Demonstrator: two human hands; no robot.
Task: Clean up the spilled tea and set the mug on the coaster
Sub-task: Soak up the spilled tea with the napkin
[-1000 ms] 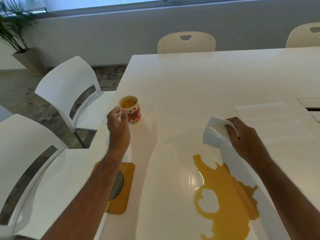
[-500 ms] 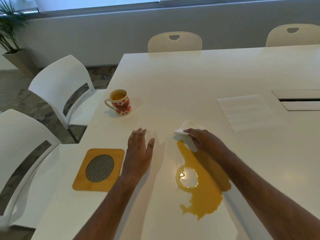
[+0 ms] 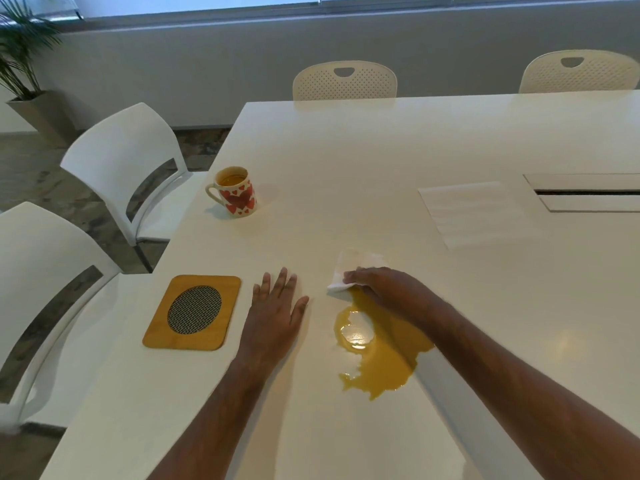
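Right hand point(image 3: 384, 289) pressing a white napkin point(image 3: 356, 268) onto the far edge of the spilled tea point(image 3: 384, 355).

Its fingers curl down over the napkin, pinning it to the white surface point(image 3: 381, 150). The left hand point(image 3: 275, 315) lies flat beside the puddle, fingers straight and slightly spread. The heart-patterned mug point(image 3: 235, 190) stands upright further back, well apart from the wooden coaster point(image 3: 194, 313) near the left hand.

Left hand point(image 3: 275, 311) lies palm down and flat on the table point(image 3: 398, 143), fingers point(image 3: 282, 280) straight and slightly spread, forearm reaching in from the near edge. Right hand point(image 3: 384, 289) is knuckles up, fingers curled down onto a white tissue point(image 3: 360, 265)
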